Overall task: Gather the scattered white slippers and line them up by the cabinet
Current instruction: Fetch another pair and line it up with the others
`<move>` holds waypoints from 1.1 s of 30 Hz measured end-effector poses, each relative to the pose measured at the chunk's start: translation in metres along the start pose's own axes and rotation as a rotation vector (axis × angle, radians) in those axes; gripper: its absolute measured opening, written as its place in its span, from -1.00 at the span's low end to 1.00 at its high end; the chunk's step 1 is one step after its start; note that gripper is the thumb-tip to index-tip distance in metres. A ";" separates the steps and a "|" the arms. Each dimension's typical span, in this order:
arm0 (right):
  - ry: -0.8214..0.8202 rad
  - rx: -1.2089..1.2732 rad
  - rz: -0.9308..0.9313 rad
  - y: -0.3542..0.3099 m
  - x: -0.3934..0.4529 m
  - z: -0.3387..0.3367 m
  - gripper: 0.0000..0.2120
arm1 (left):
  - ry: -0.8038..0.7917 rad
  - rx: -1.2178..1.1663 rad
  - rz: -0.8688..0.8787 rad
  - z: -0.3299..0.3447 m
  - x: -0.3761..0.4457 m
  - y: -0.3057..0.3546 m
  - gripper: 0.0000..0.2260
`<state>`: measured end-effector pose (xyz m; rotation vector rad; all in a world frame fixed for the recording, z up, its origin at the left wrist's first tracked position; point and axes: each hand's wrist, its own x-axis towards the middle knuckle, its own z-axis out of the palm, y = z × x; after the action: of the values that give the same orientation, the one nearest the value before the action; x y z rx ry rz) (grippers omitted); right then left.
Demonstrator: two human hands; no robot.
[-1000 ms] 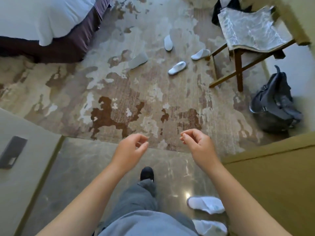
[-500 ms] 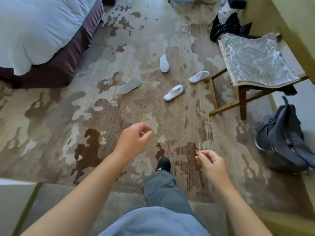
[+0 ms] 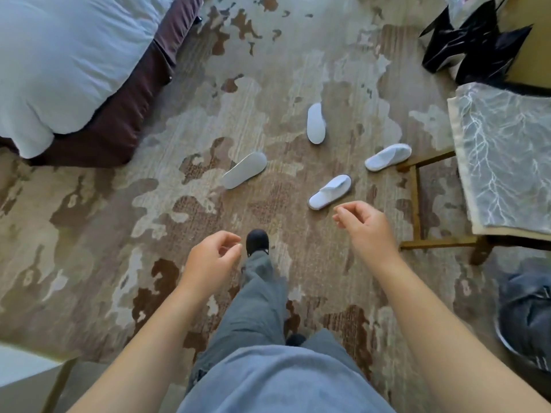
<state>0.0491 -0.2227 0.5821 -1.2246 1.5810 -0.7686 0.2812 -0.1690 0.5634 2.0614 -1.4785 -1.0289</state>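
The left hand (image 3: 210,257) and right hand (image 3: 365,226) hung loosely curled, grasping nothing, above the mottled brown-and-beige carpet (image 3: 89,234). Four white cloth slippers lay scattered just beyond the right hand: the nearest (image 3: 329,192) almost under its fingers, another (image 3: 387,156) beside a wooden chair leg (image 3: 416,201), one (image 3: 316,123) farther off, one (image 3: 245,170) sole-up (toward the bed (image 3: 68,64)).
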 end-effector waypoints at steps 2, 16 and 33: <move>0.021 0.003 0.047 -0.003 0.051 0.004 -0.79 | -0.023 -0.008 -0.003 -0.002 0.057 0.005 -0.91; 0.290 -0.007 0.470 0.109 0.352 0.012 -0.80 | -0.324 0.235 0.161 0.094 0.444 0.063 -0.82; 0.557 0.085 0.789 0.584 0.581 0.132 -0.32 | -0.639 0.387 0.138 0.506 0.669 -0.209 -0.71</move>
<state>-0.0526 -0.5923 -0.1592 -0.2396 2.2330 -0.6547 0.1437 -0.6677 -0.1294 1.9142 -2.2496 -1.5329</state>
